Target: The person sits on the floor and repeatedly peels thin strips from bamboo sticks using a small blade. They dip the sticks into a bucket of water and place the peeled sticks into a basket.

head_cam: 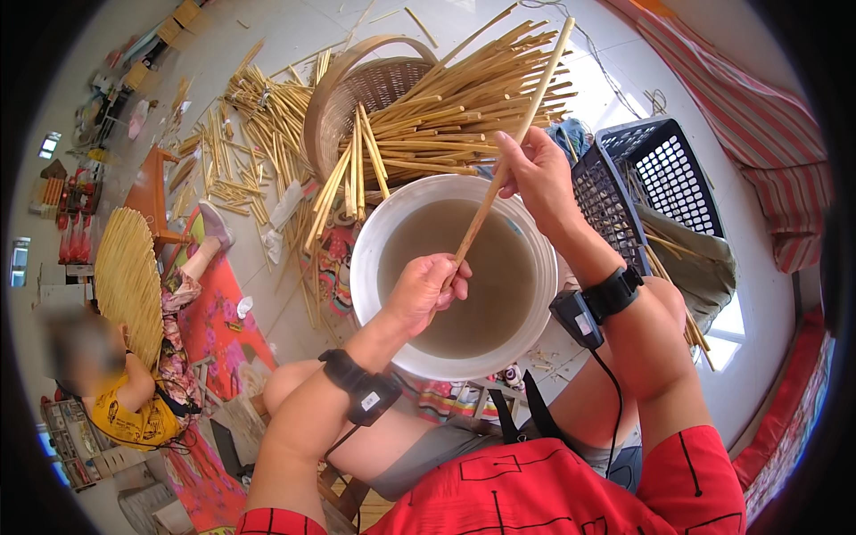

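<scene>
A peeled plant stem (pixel 488 200) slants over a white tub (pixel 364 234) of cloudy water (pixel 495 287). My left hand (pixel 431 291) is shut on the stem's lower end, above the water. Higher up the stem, near the tub's far rim, my right hand (pixel 531 170) grips it between thumb and fingers; its tip points up and to the right. Just beyond the tub lies a large bundle of similar stems (pixel 428 127), partly inside a tipped woven basket (pixel 328 127) with a broad handle. A few short pieces (pixel 358 160) lean at the basket's rim.
A dark plastic crate (pixel 615 194) stands at the right beside an olive cloth (pixel 695 267). Cut stems (pixel 234 160) are strewn over the tiled floor at the upper left. Another person (pixel 134 401) in yellow sits at the left by a large woven panel (pixel 127 287) and a wooden stool (pixel 150 200).
</scene>
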Tool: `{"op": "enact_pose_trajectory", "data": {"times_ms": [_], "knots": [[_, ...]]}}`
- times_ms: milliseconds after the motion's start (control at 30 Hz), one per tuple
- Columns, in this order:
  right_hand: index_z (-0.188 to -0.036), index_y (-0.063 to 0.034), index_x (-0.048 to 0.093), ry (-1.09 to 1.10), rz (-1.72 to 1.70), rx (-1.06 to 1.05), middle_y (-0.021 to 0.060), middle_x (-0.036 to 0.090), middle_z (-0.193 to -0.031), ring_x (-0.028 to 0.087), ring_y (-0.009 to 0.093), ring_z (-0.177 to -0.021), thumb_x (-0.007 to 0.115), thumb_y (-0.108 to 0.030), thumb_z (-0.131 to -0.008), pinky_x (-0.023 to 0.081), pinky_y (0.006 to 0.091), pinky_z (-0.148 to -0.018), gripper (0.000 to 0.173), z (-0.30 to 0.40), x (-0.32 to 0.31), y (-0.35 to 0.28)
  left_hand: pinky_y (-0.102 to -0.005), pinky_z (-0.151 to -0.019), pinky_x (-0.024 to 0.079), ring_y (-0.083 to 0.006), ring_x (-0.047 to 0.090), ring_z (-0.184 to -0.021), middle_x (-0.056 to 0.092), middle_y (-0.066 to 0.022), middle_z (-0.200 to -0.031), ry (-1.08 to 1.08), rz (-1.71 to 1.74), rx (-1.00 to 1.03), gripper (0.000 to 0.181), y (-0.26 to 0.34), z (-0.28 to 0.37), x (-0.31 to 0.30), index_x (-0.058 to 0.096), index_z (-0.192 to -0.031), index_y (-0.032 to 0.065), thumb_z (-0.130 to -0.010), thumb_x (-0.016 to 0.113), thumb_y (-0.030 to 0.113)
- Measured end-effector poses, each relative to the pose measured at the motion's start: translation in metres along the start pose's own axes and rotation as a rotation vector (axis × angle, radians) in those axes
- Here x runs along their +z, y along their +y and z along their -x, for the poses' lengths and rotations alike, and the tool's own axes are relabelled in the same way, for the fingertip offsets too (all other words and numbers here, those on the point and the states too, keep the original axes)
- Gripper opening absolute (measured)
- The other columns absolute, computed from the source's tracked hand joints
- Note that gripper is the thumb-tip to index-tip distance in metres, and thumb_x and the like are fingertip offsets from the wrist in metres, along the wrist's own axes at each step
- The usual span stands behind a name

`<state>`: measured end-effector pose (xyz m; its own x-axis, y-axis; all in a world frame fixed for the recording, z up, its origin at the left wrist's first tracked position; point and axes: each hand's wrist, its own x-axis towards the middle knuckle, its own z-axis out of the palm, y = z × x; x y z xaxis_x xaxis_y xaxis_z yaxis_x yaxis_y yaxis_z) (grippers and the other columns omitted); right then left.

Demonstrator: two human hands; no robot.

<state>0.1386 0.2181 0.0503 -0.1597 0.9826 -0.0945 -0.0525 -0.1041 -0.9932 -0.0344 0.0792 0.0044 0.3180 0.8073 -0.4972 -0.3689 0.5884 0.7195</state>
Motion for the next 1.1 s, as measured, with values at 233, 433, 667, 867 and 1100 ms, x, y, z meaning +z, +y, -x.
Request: {"op": "enact_pose_trajectory", "data": {"times_ms": [233, 433, 667, 867, 1100], "knots": [[-0.098, -0.0005, 0.050, -0.049, -0.055, 0.076, 0.0079, 0.064, -0.073, 0.062, 0.011, -0.059, 0.056, -0.020, -0.095, 0.049, 0.0224, -0.049, 0.021, -0.006, -0.008, 0.001, -0.0188, -0.056, 0.040, -0.0077, 0.049, -0.062, 0.063, -0.0122, -0.091, -0.105, 0.117, -0.001, 0.033, 0.012, -0.001, 0.000, 0.057, -0.115, -0.0037, -0.087, 0.042, 0.004], [-0.099, 0.0000, 0.050, -0.047, 0.122, 0.062, 0.0090, 0.066, -0.077, 0.063, 0.012, -0.063, 0.055, -0.016, -0.095, 0.051, 0.0239, -0.053, 0.018, -0.005, -0.006, 0.008, -0.0290, -0.082, 0.047, -0.0181, 0.058, -0.098, 0.060, -0.0129, -0.115, 0.252, -0.234, -0.014, 0.042, -0.014, -0.022, -0.021, 0.051, -0.127, -0.0018, -0.086, 0.043, 0.004], [-0.099, -0.0005, 0.053, -0.129, 0.307, 0.010, 0.0095, 0.066, -0.076, 0.063, 0.016, -0.065, 0.059, -0.012, -0.090, 0.051, 0.0292, -0.058, 0.016, 0.000, -0.002, 0.022, -0.0423, -0.100, 0.039, -0.0395, 0.046, -0.120, 0.043, -0.0246, -0.134, 0.746, -0.877, -0.036, 0.052, -0.044, -0.050, -0.073, 0.038, -0.136, -0.0019, -0.088, 0.048, 0.016], [-0.104, -0.0016, 0.050, -0.425, 0.421, 0.100, 0.0092, 0.061, -0.081, 0.063, 0.015, -0.079, 0.050, -0.006, -0.094, 0.054, 0.0284, -0.068, 0.011, 0.005, -0.003, 0.053, -0.0382, -0.099, 0.039, -0.0263, 0.045, -0.125, 0.051, -0.0192, -0.130, 0.227, -0.520, -0.091, 0.045, -0.048, -0.052, -0.038, 0.040, -0.135, 0.0015, -0.099, 0.042, 0.027], [-0.102, -0.0002, 0.051, -0.423, 0.062, 0.161, 0.0112, 0.064, -0.085, 0.063, 0.019, -0.078, 0.048, -0.009, -0.092, 0.050, 0.0315, -0.069, 0.014, 0.018, 0.017, 0.037, -0.0321, -0.076, 0.047, -0.0160, 0.062, -0.085, 0.064, -0.0111, -0.090, 0.187, -0.623, 0.352, 0.032, -0.027, -0.043, -0.004, 0.051, -0.101, 0.0021, -0.103, 0.036, 0.030]]}}
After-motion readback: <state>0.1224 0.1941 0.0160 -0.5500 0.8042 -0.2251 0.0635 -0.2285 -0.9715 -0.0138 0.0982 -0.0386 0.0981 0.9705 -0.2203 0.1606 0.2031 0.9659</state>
